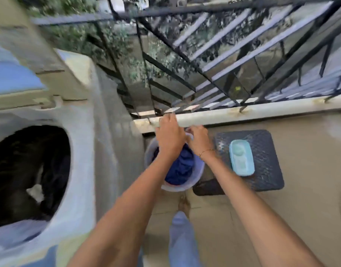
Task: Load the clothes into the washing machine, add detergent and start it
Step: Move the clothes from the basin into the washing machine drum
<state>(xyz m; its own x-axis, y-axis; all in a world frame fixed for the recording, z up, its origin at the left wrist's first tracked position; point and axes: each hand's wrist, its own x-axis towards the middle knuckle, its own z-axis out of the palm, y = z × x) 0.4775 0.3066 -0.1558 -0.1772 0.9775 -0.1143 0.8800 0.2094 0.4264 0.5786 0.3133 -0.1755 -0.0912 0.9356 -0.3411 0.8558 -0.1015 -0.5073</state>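
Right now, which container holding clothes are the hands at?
The round pale plastic bucket of dark blue cloth beneath the left hand and right hand; the grey washing machine's drum stands apart.

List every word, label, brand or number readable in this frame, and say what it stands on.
No text can be read in this frame.
Washing machine: top panel blurred, any markings illegible.
Light blue container on the stool: no legible label.
Bucket: no label visible.
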